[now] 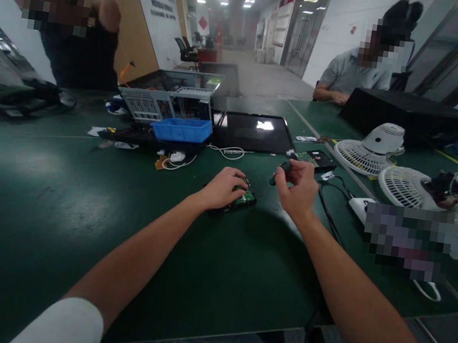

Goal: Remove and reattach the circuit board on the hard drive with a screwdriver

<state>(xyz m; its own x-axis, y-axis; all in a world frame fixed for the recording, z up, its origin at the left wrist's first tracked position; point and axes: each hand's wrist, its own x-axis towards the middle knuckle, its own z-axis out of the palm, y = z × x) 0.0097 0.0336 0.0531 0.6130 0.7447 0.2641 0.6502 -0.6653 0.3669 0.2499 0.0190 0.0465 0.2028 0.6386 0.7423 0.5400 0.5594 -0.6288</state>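
My left hand (225, 187) lies curled over a small black device with a green circuit board (245, 199) on the green mat, holding it down. My right hand (298, 189) is closed round the dark handle of a small screwdriver (280, 172), whose thin shaft points down and left toward the board. The tip hangs just right of the board; I cannot tell if it touches.
A blue bin (181, 128) and an open computer case (166, 97) sit behind, beside a black panel (254, 132). White fan parts (368, 151) lie right, with a black cable (330, 208). Two other people sit at the far sides. The green table (58, 199) spreads left.
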